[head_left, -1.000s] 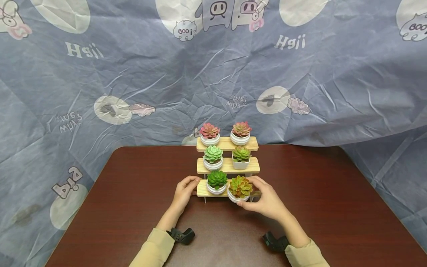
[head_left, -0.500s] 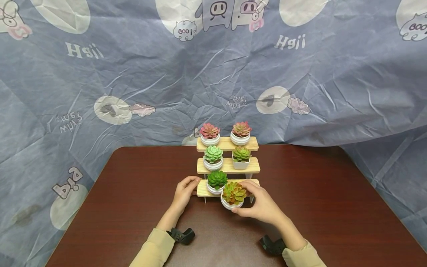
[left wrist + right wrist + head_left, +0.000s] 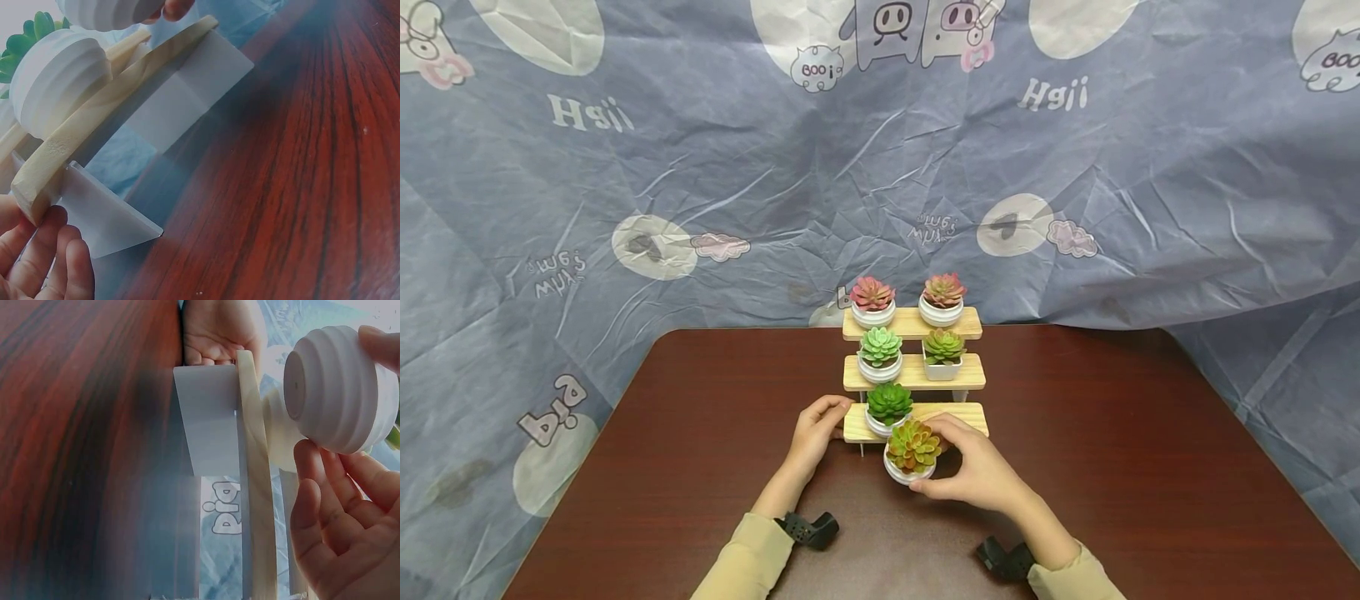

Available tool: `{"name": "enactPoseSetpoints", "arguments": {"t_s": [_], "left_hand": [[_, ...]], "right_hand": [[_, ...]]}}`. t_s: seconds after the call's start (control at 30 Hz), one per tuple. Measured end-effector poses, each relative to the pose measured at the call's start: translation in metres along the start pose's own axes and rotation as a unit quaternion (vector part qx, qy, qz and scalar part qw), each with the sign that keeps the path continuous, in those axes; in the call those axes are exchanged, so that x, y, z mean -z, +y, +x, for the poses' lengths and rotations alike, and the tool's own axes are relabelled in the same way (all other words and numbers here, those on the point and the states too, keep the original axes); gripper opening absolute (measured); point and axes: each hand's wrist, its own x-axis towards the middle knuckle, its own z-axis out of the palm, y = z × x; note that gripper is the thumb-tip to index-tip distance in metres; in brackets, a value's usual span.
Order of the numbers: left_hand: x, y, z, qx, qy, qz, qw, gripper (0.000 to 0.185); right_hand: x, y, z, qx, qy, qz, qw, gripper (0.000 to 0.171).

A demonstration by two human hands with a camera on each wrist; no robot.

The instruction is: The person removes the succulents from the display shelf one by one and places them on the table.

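Note:
My right hand (image 3: 981, 471) grips a ribbed white pot by its sides, with a yellow-green, orange-tipped succulent (image 3: 912, 446) in it. In the right wrist view the pot's (image 3: 337, 387) underside shows, raised clear of the shelf, thumb and fingers on opposite sides. With my left hand (image 3: 816, 425) I pinch the left end of the lowest board of a three-tier wooden plant stand (image 3: 966, 415); the left wrist view shows fingers (image 3: 47, 250) at the board's end (image 3: 37, 187). A dark green potted succulent (image 3: 889, 404) stands on the lowest tier's left part, just behind the held pot.
On the middle tier sit a pale green succulent (image 3: 880, 348) and a green one in a square pot (image 3: 942, 368). Two pinkish succulents, left (image 3: 872, 296) and right (image 3: 942, 293), top the stand. The stand rests on a dark red-brown table (image 3: 1112, 442), before a printed blue-grey cloth (image 3: 737, 167).
My right hand has brought the yellow-green succulent off the lowest tier's right part, toward me and to the left, to in front of the board. The left hand has stayed in place.

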Motion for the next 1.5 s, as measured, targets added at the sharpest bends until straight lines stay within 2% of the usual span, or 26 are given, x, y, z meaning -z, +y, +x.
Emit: {"name": "enactPoseSetpoints", "arguments": {"t_s": [0.17, 0.27, 0.43, 0.5, 0.67, 0.83, 1.33, 1.5], "left_hand": [[-0.001, -0.002, 0.000, -0.013, 0.004, 0.003, 0.9999, 0.029], [-0.001, -0.002, 0.000, -0.009, 0.004, 0.002, 1.0000, 0.029], [-0.003, 0.020, -0.008, 0.006, -0.005, 0.009, 0.9999, 0.023], [-0.003, 0.023, -0.009, 0.009, -0.010, 0.011, 0.9998, 0.022], [0.000, 0.004, -0.001, 0.007, -0.006, 0.012, 0.9999, 0.025], [0.000, 0.000, 0.000, 0.003, 0.004, 0.019, 0.9998, 0.029], [0.000, 0.000, 0.000, 0.007, 0.003, 0.011, 0.9999, 0.028], [-0.001, 0.008, -0.002, 0.014, -0.003, 0.001, 0.9999, 0.024]], "right_hand": [[-0.005, 0.001, -0.001, 0.010, -0.002, -0.007, 1.000, 0.058], [-0.008, 0.001, -0.001, 0.017, -0.006, -0.005, 1.000, 0.058], [-0.012, 0.000, -0.001, 0.031, -0.014, 0.004, 0.999, 0.060], [-0.014, 0.000, -0.002, 0.032, -0.018, 0.006, 0.999, 0.059], [-0.019, 0.001, -0.002, 0.037, -0.025, 0.011, 0.999, 0.058], [-0.026, 0.001, -0.003, 0.046, -0.034, 0.022, 0.998, 0.056], [-0.035, 0.002, -0.006, 0.027, -0.047, 0.018, 0.998, 0.058], [-0.038, 0.002, -0.007, 0.019, -0.051, 0.021, 0.998, 0.059]]}}
